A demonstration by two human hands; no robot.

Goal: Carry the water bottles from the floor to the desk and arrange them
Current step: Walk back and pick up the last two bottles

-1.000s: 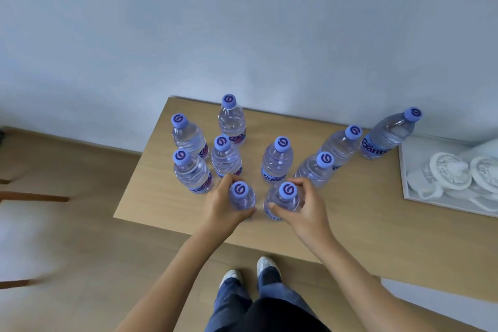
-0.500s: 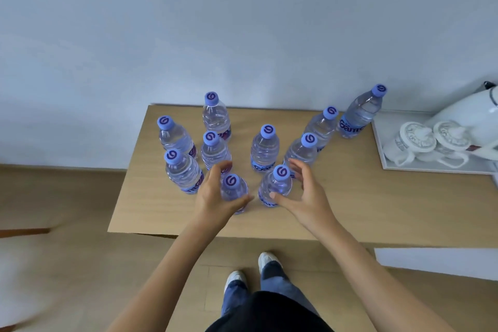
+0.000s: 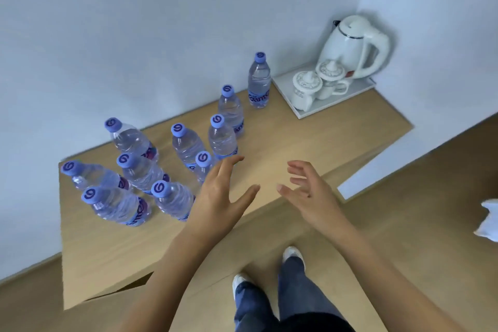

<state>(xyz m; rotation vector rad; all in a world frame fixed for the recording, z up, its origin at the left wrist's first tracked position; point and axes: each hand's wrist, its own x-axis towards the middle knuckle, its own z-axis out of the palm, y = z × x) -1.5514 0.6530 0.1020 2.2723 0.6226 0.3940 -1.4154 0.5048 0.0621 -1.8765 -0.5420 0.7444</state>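
Several clear water bottles with blue caps stand on the wooden desk [image 3: 310, 143], spread in a V shape. The nearest left bottle [image 3: 172, 198] and the nearest right bottle [image 3: 204, 167] stand side by side close to the desk's front edge. The farthest bottle [image 3: 259, 81] stands by the wall beside the tray. My left hand [image 3: 219, 197] hovers open just right of the two nearest bottles, partly hiding one of them. My right hand [image 3: 307, 194] is open too, fingers spread, above the desk's front edge. Neither hand holds anything.
A white tray [image 3: 361, 86] at the desk's far right carries a white kettle [image 3: 353, 46] and two lidded white cups [image 3: 307, 90]. The wall runs behind the desk. My feet stand on the wooden floor [image 3: 417, 210] below. Something white [image 3: 489, 219] lies at the right edge.
Both hands let go of the two front bottles and drew back, open. The view has swung to the right, bringing the kettle and the corner into sight.
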